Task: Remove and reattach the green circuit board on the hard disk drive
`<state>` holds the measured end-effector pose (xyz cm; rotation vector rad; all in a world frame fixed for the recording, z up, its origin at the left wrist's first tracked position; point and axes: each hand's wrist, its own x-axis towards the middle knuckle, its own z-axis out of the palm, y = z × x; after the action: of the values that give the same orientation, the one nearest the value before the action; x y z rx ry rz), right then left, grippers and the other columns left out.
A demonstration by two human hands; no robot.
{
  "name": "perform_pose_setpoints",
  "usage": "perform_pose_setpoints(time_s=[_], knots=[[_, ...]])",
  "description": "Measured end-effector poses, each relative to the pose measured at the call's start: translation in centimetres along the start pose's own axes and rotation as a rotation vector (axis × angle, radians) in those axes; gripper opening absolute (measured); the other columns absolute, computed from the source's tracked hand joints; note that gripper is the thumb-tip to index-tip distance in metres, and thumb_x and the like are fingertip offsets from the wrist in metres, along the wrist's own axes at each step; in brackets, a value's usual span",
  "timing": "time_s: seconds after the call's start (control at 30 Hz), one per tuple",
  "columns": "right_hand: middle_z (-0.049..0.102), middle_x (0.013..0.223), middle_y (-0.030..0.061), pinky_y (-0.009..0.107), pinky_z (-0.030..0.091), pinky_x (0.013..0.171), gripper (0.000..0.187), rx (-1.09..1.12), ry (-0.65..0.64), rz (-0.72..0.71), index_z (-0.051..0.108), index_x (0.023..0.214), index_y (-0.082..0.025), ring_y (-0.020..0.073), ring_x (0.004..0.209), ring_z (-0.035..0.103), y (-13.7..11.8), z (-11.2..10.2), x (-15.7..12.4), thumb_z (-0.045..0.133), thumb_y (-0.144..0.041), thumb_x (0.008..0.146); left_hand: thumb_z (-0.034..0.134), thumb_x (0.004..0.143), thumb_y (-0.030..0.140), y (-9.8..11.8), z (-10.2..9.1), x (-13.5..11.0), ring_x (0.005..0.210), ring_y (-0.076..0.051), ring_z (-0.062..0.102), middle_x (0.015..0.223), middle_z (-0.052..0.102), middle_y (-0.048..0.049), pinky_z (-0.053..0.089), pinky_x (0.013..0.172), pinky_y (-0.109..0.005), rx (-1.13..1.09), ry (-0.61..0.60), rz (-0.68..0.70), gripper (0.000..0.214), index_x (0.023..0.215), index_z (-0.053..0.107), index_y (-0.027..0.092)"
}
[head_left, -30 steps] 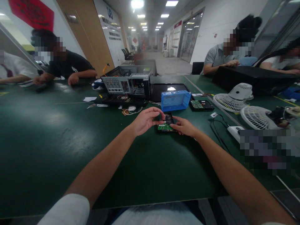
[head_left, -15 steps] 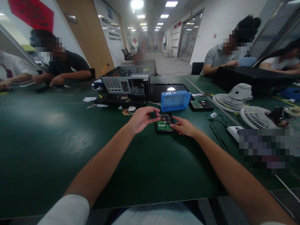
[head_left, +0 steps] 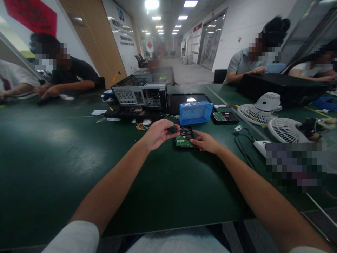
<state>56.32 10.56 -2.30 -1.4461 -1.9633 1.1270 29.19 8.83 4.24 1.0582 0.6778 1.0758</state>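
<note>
A hard drive (head_left: 183,138) lies board side up on the green table (head_left: 79,158), its green circuit board showing. My right hand (head_left: 205,142) rests on its near right edge, fingers pressed against it. My left hand (head_left: 158,133) hovers at the drive's left side, thumb and fingers pinched on something small and dark that I cannot make out.
A blue plastic box (head_left: 196,112) stands just behind the drive, a second drive (head_left: 225,117) to its right. An open computer case (head_left: 143,94) sits further back. Two white fans (head_left: 263,107) and black cables (head_left: 243,140) lie right. Other people sit around the table.
My left hand has drawn back from over the drive to its left edge, still pinched. The right hand stays on the drive. The view shifted slightly.
</note>
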Motion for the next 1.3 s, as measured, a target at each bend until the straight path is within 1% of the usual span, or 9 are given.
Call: perform_pose_setpoints(time_s=[0.1, 0.23, 0.3, 0.43, 0.63, 0.77, 1.0, 1.13, 1.3], knots=[[0.067, 0.069, -0.0016, 0.018, 0.04, 0.039, 0.075, -0.003, 0.0, 0.002, 0.035, 0.161, -0.018, 0.0101, 0.047, 0.056, 0.0, 0.0, 0.0, 0.067, -0.04, 0.097, 0.07, 0.086, 0.021, 0.1, 0.1, -0.1, 0.103, -0.022, 0.07, 0.105, 0.072, -0.0106, 0.058, 0.098, -0.049, 0.006, -0.019, 0.013, 0.011, 0.091, 0.062, 0.015], [0.067, 0.069, -0.0014, 0.019, 0.041, 0.039, 0.077, 0.001, 0.004, 0.004, 0.033, 0.161, -0.017, 0.0106, 0.048, 0.056, 0.1, 0.0, 0.1, 0.067, -0.041, 0.096, 0.071, 0.084, 0.019, 0.3, 0.3, -0.2, 0.099, -0.02, 0.069, 0.098, 0.071, -0.0057, 0.059, 0.095, -0.048, 0.005, -0.03, 0.043, 0.017, 0.1, 0.063, 0.019], [0.067, 0.069, -0.0015, 0.019, 0.041, 0.039, 0.077, 0.002, 0.005, 0.006, 0.033, 0.161, -0.017, 0.0108, 0.048, 0.056, 0.2, 0.0, 0.1, 0.067, -0.042, 0.096, 0.07, 0.084, 0.019, 0.4, 0.4, -0.3, 0.099, -0.02, 0.069, 0.096, 0.07, -0.0048, 0.059, 0.095, -0.048, 0.014, -0.031, 0.071, 0.014, 0.097, 0.065, 0.019], [0.068, 0.071, -0.0009, 0.019, 0.043, 0.04, 0.077, 0.013, 0.0, 0.001, 0.033, 0.161, -0.017, 0.0109, 0.049, 0.057, 0.4, 0.0, 0.1, 0.067, -0.042, 0.096, 0.068, 0.084, 0.019, 0.5, 0.3, -0.4, 0.101, -0.021, 0.068, 0.098, 0.068, -0.0058, 0.059, 0.094, -0.048, 0.024, -0.054, 0.104, 0.005, 0.087, 0.065, 0.017], [0.067, 0.069, -0.0015, 0.019, 0.042, 0.038, 0.078, 0.015, -0.005, 0.004, 0.031, 0.162, -0.017, 0.0109, 0.048, 0.056, 0.4, 0.0, 0.2, 0.066, -0.042, 0.097, 0.063, 0.083, 0.017, 0.4, 0.6, -0.4, 0.099, -0.021, 0.067, 0.095, 0.067, -0.0053, 0.06, 0.091, -0.046, 0.049, -0.022, 0.098, 0.005, 0.088, 0.065, 0.017], [0.067, 0.069, -0.0015, 0.018, 0.042, 0.039, 0.078, 0.015, -0.005, 0.011, 0.031, 0.162, -0.018, 0.0105, 0.048, 0.057, 0.4, 0.0, 0.2, 0.067, -0.042, 0.097, 0.063, 0.084, 0.019, 0.3, 0.5, -0.3, 0.098, -0.02, 0.066, 0.095, 0.066, -0.0059, 0.061, 0.09, -0.044, 0.064, -0.026, 0.094, 0.007, 0.09, 0.067, 0.017], [0.067, 0.069, -0.0015, 0.019, 0.041, 0.038, 0.078, 0.023, -0.007, -0.005, 0.034, 0.161, -0.017, 0.011, 0.049, 0.057, 0.5, 0.0, 0.1, 0.068, -0.043, 0.096, 0.064, 0.087, 0.021, 0.1, 0.5, -0.3, 0.098, -0.02, 0.065, 0.098, 0.066, -0.0072, 0.061, 0.087, -0.041, 0.071, -0.036, 0.109, 0.01, 0.093, 0.069, 0.015], [0.067, 0.07, -0.0011, 0.019, 0.042, 0.038, 0.078, 0.027, -0.005, -0.006, 0.032, 0.161, -0.017, 0.0111, 0.049, 0.057, 0.6, 0.0, 0.2, 0.067, -0.042, 0.096, 0.068, 0.087, 0.023, 0.2, 0.8, -0.5, 0.1, -0.02, 0.065, 0.099, 0.066, -0.0061, 0.06, 0.09, -0.043, 0.055, -0.068, 0.123, 0.009, 0.094, 0.067, 0.017], [0.068, 0.069, -0.001, 0.019, 0.042, 0.039, 0.08, 0.023, -0.007, 0.002, 0.032, 0.161, -0.017, 0.0114, 0.049, 0.058, 0.6, 0.0, 0.3, 0.068, -0.043, 0.095, 0.072, 0.085, 0.023, 0.3, 1.0, -0.7, 0.103, -0.02, 0.067, 0.101, 0.068, -0.0052, 0.059, 0.092, -0.046, 0.038, -0.084, 0.119, 0.014, 0.093, 0.063, 0.018]])
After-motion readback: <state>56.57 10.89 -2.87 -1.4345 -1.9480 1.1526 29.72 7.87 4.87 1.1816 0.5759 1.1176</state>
